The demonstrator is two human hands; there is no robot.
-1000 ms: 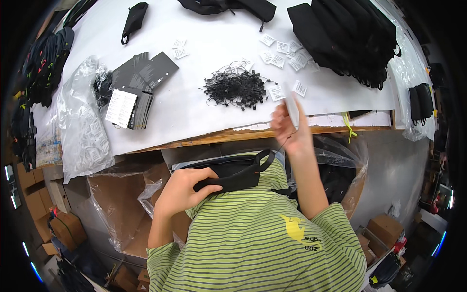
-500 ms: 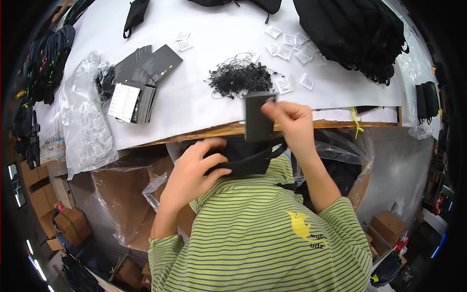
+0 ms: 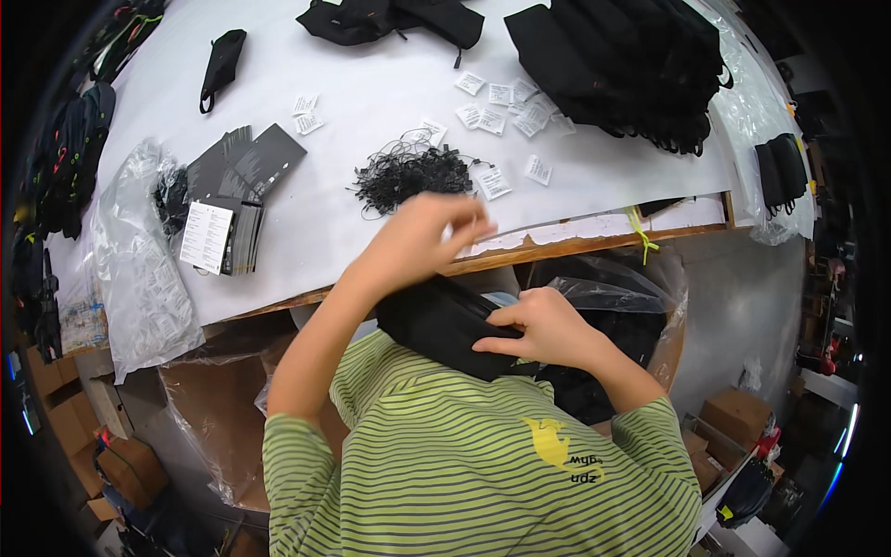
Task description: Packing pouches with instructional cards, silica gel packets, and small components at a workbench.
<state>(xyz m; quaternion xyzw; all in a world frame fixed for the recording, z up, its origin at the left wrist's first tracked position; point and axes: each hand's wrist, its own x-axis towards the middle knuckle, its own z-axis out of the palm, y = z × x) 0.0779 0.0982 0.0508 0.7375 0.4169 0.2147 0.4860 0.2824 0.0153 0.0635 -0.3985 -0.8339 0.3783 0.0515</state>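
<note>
A black fabric pouch (image 3: 432, 320) lies against my striped shirt, just below the table edge. My right hand (image 3: 548, 330) grips its right side, the thumb on the near face and the fingers curled at the upper edge. Above the pouch, my left hand (image 3: 422, 237) is raised with thumb and fingers apart, and nothing shows between them. It is slightly blurred, in front of a pile of black hang-tag strings (image 3: 418, 172) on the table. Dark printed cards (image 3: 243, 162) are fanned out at the left, beside a stack with a white card (image 3: 206, 237) on top.
Small white labels (image 3: 501, 107) are scattered behind the strings. A heap of black pouches (image 3: 617, 74) fills the back right; one more pouch (image 3: 223, 65) lies at the back left. A clear plastic bag (image 3: 139, 269) hangs over the left edge. Plastic-lined cartons (image 3: 209, 408) stand below the table.
The dark card in my right hand is out of sight; that hand has come down onto the pouch. My left hand has left the pouch and risen toward the strings. The view has shifted.
</note>
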